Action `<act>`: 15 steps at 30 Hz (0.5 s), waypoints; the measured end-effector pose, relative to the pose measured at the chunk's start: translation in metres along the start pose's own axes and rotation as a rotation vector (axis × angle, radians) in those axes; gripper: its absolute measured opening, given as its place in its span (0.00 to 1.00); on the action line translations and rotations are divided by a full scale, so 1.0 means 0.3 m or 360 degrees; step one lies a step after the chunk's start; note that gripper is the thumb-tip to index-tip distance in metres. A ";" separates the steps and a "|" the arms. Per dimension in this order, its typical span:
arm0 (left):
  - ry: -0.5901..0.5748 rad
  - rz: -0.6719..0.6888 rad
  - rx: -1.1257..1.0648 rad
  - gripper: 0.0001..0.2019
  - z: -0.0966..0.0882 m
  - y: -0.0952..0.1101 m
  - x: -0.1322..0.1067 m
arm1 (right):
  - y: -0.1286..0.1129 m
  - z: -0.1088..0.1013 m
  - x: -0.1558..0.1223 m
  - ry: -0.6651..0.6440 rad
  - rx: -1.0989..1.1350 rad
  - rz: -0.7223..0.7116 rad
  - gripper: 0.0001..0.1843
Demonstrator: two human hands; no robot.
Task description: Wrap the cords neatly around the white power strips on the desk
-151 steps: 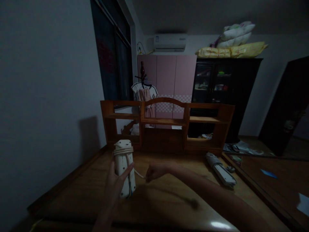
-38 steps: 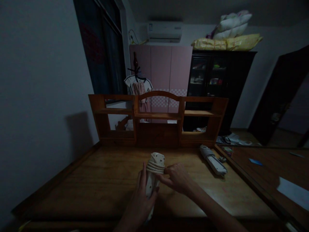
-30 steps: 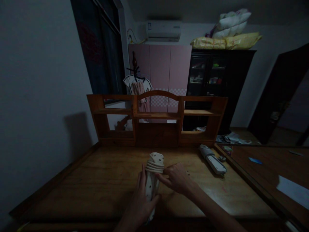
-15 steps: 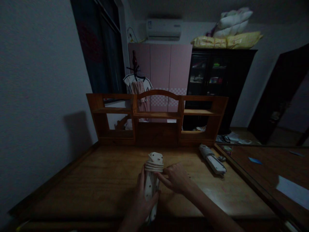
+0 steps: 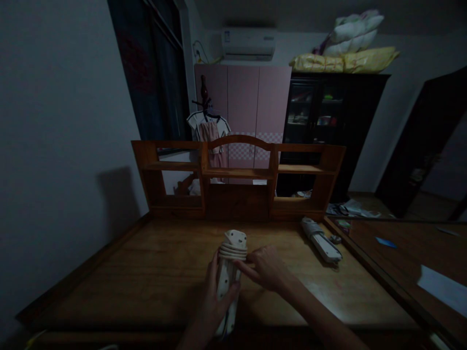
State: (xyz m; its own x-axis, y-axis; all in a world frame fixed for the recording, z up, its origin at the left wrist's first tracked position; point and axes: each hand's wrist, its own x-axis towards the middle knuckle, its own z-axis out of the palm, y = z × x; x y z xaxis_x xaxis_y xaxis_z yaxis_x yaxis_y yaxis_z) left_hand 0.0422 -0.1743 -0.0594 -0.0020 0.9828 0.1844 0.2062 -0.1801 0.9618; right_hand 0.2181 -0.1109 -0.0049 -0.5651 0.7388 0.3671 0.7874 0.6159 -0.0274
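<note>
A white power strip [image 5: 226, 278] stands tilted over the near middle of the desk, its back with small dark holes facing me. Several turns of its white cord [image 5: 233, 251] are wound round the upper part. My left hand [image 5: 218, 296] is closed around the strip's lower body, thumb across the front. At the coil's right side my right hand [image 5: 268, 267] is closed, with thumb and fingertips on the cord; the exact pinch is partly hidden. A second power strip [image 5: 324, 247], also wrapped in its cord, lies on the desk to the right.
A wooden shelf unit [image 5: 239, 173] runs along the back of the desk [image 5: 156, 272]. A raised edge borders the right side, beyond which a brown surface [image 5: 404, 257] holds a white paper [image 5: 443, 287] and a blue card [image 5: 386, 242]. A wall stands close on the left.
The lower end of the held power strip has swung slightly left. Both hands keep nearly the same places on the strip and the cord.
</note>
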 end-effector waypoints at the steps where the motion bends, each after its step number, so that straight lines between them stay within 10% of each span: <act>1: 0.0008 -0.0001 0.0005 0.41 0.002 -0.005 -0.002 | 0.000 -0.001 -0.001 -0.0008 -0.0006 0.0003 0.37; 15: 0.0033 -0.0134 0.0059 0.44 -0.009 0.026 -0.012 | 0.011 -0.020 -0.002 -0.0055 0.0008 -0.0099 0.37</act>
State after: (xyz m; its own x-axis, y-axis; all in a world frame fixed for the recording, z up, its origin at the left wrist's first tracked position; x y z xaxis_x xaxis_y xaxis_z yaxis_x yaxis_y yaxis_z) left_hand 0.0410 -0.1793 -0.0520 -0.0410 0.9933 0.1080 0.2407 -0.0951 0.9659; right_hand 0.2225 -0.1109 0.0003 -0.6210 0.7082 0.3357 0.7494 0.6621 -0.0105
